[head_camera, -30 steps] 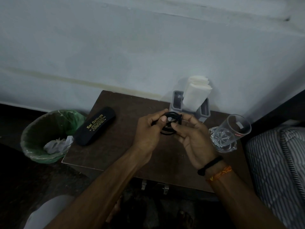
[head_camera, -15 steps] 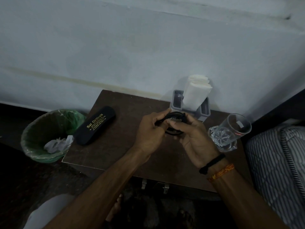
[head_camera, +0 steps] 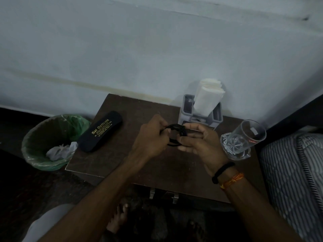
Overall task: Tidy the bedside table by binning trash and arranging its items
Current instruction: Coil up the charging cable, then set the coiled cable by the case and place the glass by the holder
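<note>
A coiled black cable (head_camera: 174,133) is held above the middle of the dark brown bedside table (head_camera: 111,165). My left hand (head_camera: 150,138) pinches the coil's left side and my right hand (head_camera: 197,142) grips its right side, where a strand crosses the loops. A black glasses case (head_camera: 100,131) with gold lettering lies on the table's left part. A grey holder (head_camera: 187,110) with white napkins (head_camera: 206,97) stands at the back. A clear drinking glass (head_camera: 244,138) sits at the right edge.
A bin with a green liner (head_camera: 43,137), holding crumpled white paper (head_camera: 60,151), stands on the floor left of the table. A striped mattress (head_camera: 293,180) lies to the right. The pale wall runs behind. My bare feet show below the table front.
Both hands have kept working the black cable coil, shifting slightly apart and turning it; the strand now crosses the loops near my right fingers. Nothing on the table has moved.
</note>
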Motion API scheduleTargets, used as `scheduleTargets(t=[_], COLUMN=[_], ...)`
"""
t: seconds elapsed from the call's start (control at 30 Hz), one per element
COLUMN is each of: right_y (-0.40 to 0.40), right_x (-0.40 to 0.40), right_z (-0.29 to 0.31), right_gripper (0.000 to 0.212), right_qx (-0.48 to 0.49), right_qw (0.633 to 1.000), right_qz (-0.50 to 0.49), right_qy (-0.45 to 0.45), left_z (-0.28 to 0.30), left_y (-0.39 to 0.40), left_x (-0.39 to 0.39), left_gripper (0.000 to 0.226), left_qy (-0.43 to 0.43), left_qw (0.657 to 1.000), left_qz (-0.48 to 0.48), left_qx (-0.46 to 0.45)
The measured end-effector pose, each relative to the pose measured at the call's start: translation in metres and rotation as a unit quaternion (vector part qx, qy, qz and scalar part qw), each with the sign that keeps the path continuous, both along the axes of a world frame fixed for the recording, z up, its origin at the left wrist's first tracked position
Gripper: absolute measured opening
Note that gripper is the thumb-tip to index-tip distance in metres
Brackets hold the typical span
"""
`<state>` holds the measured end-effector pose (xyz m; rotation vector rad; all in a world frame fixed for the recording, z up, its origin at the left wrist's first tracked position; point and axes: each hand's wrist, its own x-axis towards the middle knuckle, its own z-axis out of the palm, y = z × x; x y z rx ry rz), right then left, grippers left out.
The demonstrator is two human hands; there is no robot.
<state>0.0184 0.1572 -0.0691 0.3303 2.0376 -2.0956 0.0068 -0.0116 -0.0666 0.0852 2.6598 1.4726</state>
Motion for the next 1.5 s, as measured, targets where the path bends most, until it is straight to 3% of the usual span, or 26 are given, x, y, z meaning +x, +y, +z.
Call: scheduleTargets(t=[0.13, 0.33, 0.67, 0.8, 0.87, 0.97, 1.07, 1.17, 1.3, 1.5], right_y=[-0.003, -0.011, -0.064, -0.075, -0.081, -0.087, -0.086, -0.085, -0.084, -0.097], right_x=[-0.001, -0.008, -0.038, -0.055, -0.061, -0.059, -0.049, -0.036, -0.022, -0.016], right_z=[-0.009, -0.041, -0.050, -0.053, -0.055, -0.051, -0.043, -0.037, -0.035, -0.034], right_gripper=[0.035, 0.032, 0.028, 0.040, 0.048, 0.055, 0.054, 0.040, 0.008, 0.012], right_qx=[-0.005, 0.062, 0.042, 0.033, 0.063, 0.141, 0.244, 0.351, 0.445, 0.459], right_qw=[0.999, 0.991, 0.987, 0.979, 0.977, 0.972, 0.960, 0.931, 0.881, 0.860], right_qz=[-0.032, -0.040, -0.112, -0.177, -0.186, -0.166, -0.127, -0.094, -0.028, 0.078], right_qy=[-0.025, -0.115, -0.107, -0.093, -0.085, -0.085, -0.047, 0.040, 0.156, 0.210], left_z=[0.000, -0.026, -0.028, -0.026, -0.025, -0.024, -0.027, -0.032, -0.032, -0.035], left_y=[-0.008, -0.042, -0.093, -0.112, -0.124, -0.143, -0.160, -0.170, -0.173, -0.174], left_x=[-0.003, -0.012, -0.017, -0.021, -0.021, -0.021, -0.022, -0.023, -0.024, -0.042], left_gripper=[0.023, 0.036, 0.017, 0.017, 0.031, 0.065, 0.090, 0.092, 0.087, 0.078], left_qy=[-0.029, -0.050, 0.026, 0.058, 0.069, 0.004, -0.075, -0.121, -0.106, -0.057], left_qw=[0.998, 0.988, 0.980, 0.970, 0.954, 0.921, 0.908, 0.913, 0.934, 0.951], left_qz=[0.036, -0.004, 0.044, 0.065, 0.095, 0.131, 0.132, 0.117, 0.111, 0.085], left_qx=[0.049, -0.147, -0.193, -0.225, -0.277, -0.366, -0.391, -0.372, -0.322, -0.291])
